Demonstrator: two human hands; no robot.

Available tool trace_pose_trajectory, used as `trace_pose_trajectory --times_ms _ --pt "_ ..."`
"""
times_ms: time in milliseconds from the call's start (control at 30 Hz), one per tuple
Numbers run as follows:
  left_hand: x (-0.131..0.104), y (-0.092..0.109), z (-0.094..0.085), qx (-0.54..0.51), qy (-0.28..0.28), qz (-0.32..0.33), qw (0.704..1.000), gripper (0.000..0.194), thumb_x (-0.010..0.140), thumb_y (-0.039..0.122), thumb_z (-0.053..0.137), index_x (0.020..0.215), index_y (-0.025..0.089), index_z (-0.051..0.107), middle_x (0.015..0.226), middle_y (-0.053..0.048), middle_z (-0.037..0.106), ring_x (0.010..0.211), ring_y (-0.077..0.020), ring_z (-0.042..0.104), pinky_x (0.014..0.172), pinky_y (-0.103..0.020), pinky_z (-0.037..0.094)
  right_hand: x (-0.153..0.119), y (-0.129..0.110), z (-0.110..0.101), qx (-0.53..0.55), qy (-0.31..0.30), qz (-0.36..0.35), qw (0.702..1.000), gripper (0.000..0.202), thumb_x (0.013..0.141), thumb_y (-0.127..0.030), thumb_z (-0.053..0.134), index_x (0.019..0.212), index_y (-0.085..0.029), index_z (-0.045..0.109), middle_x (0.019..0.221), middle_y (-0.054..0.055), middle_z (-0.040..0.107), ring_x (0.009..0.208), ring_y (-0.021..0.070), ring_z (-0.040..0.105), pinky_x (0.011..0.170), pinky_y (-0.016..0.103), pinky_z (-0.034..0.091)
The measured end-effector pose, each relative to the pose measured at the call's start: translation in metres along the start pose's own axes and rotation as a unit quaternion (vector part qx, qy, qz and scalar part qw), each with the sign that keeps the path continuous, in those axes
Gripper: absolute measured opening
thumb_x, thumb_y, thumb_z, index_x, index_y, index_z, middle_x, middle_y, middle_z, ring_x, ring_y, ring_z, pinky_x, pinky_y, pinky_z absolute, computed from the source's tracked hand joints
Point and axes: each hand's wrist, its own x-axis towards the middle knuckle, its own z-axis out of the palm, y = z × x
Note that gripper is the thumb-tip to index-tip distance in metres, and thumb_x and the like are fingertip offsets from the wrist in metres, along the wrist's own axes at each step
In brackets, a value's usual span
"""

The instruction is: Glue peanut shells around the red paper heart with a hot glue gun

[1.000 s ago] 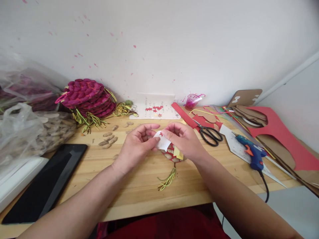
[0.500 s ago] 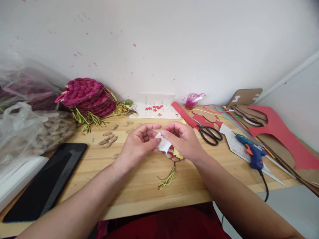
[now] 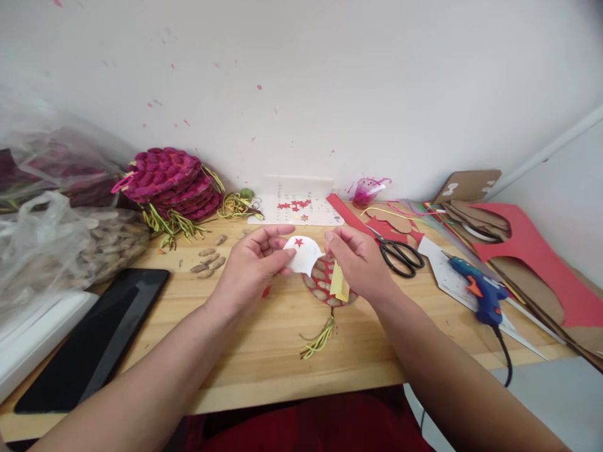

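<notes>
Between thumb and fingers, my left hand (image 3: 252, 263) grips a small white piece of paper (image 3: 308, 256) with a red star (image 3: 299, 242) on it. My right hand (image 3: 360, 260) is closed in a pinch just right of that paper; what its fingertips hold, if anything, I cannot make out. Under both hands lies a round red disc covered with peanuts (image 3: 321, 282), a yellow-green thread tassel (image 3: 320, 339) hanging from its near edge. A yellow folded strip (image 3: 340, 285) shows below my right hand, over the disc; whether the hand touches it is unclear.
Black-handled scissors (image 3: 400, 256) and a blue glue gun (image 3: 485, 292) lie to the right. Behind, a white sheet (image 3: 266, 215) bears red stars. Loose peanuts (image 3: 207, 263), a phone (image 3: 94, 339), a peanut bag (image 3: 108, 248) and stacked purple discs (image 3: 164, 179) are left.
My right hand has come away from the white paper toward the right. The paper is turned so its red star shows, and more of the peanut disc is visible.
</notes>
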Motion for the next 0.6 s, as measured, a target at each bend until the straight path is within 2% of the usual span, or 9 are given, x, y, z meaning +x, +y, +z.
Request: trace_pose_trajectory --times_ms 67,167,267,367,500,600 --pt "0.001 0.002 -0.002 -0.025 0.023 0.002 0.999 0.042 0.067 0.020 0.091 0.108 0.019 0.078 0.081 0.003 0.063 0.065 -0.0064 0.059 0.054 -0.015 0.052 -0.001 0.000 0.000 -0.024 0.013 -0.019 0.999 0.040 0.098 -0.044 0.056 0.065 -0.022 0.050 0.058 -0.004 0.046 0.053 0.0110 0.043 0.051 0.026 0.035" --pt "0.003 0.003 -0.002 -0.049 0.042 -0.003 0.998 0.043 0.065 0.019 0.092 0.105 0.018 0.079 0.081 0.003 0.062 0.065 -0.0065 0.058 0.054 -0.016 0.051 -0.004 -0.001 -0.001 -0.051 0.005 -0.036 0.998 0.044 0.095 -0.043 0.063 0.060 -0.022 0.045 0.056 -0.004 0.046 0.053 0.0110 0.044 0.050 0.026 0.036" --pt "0.004 0.003 -0.003 -0.061 0.056 0.007 0.997 0.043 0.064 0.018 0.092 0.105 0.018 0.079 0.082 0.003 0.062 0.064 -0.0056 0.058 0.054 -0.015 0.050 -0.008 -0.004 0.000 -0.032 -0.096 -0.005 0.995 0.029 0.086 -0.040 0.076 0.073 -0.022 0.057 0.060 -0.003 0.057 0.048 0.0113 0.051 0.045 0.025 0.040" --pt "0.004 0.004 -0.003 -0.080 0.066 0.017 0.994 0.042 0.063 0.017 0.092 0.103 0.017 0.079 0.080 0.004 0.062 0.063 -0.0048 0.057 0.054 -0.014 0.049 -0.010 -0.006 0.000 -0.004 -0.166 0.025 0.986 0.018 0.089 -0.037 0.072 0.089 -0.023 0.062 0.065 -0.002 0.065 0.043 0.0118 0.056 0.039 0.025 0.044" --pt "0.003 0.005 -0.001 -0.098 0.058 0.004 0.993 0.043 0.063 0.017 0.092 0.104 0.017 0.078 0.079 0.004 0.063 0.063 -0.0050 0.058 0.053 -0.014 0.050 -0.010 -0.009 -0.002 0.025 -0.178 0.044 0.983 0.030 0.099 -0.042 0.056 0.076 -0.023 0.056 0.060 -0.001 0.063 0.039 0.0118 0.054 0.035 0.024 0.041" --pt "0.001 0.003 0.002 -0.102 0.049 -0.010 0.993 0.044 0.063 0.017 0.092 0.104 0.016 0.077 0.081 0.003 0.066 0.064 -0.0057 0.059 0.054 -0.014 0.051 -0.009 -0.010 -0.002 0.038 -0.144 0.052 0.987 0.017 0.092 -0.036 0.064 0.082 -0.023 0.062 0.060 -0.001 0.064 0.042 0.0130 0.056 0.037 0.025 0.042"
